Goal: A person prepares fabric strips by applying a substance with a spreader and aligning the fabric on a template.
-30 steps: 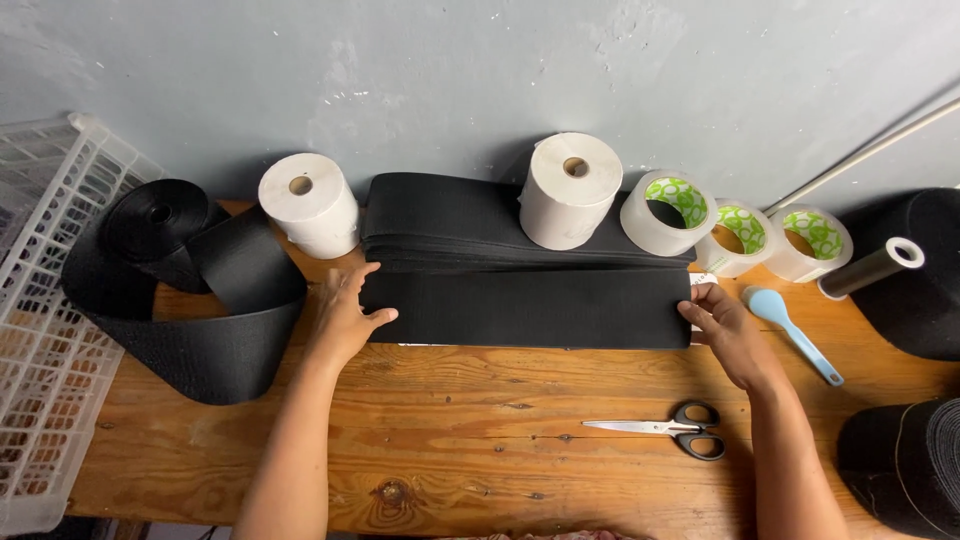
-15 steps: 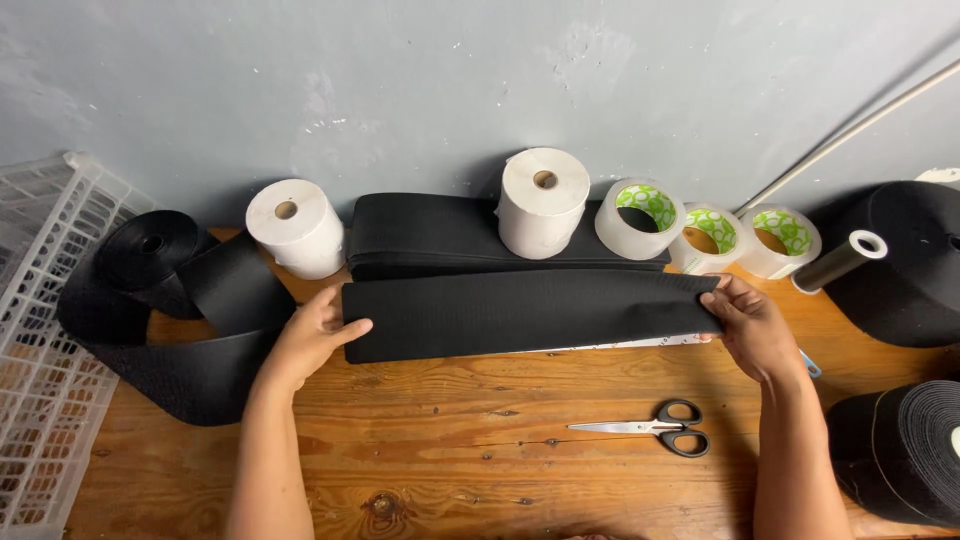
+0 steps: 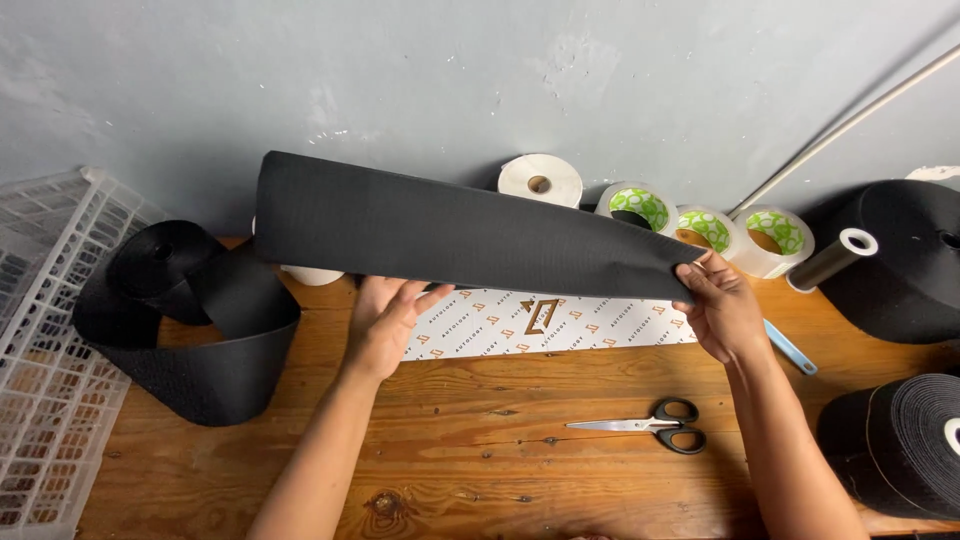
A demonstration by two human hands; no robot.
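A wide black fabric strip is lifted off the wooden table, tilted up toward the wall. My right hand grips its right end. My left hand is under its lower edge near the middle-left, fingers spread against the underside. Beneath the raised strip lies a white printed strip with small brown marks, flat on the table.
Scissors lie at the front right. A white paper roll and three tape rolls stand by the wall. Black fabric rolls sit right, a looped black band and a white plastic crate left. A blue tool lies near my right wrist.
Both hands have raised the black strip from flat on the table, uncovering the white printed strip beneath. The strip now hides the left paper roll and the folded black stack behind.
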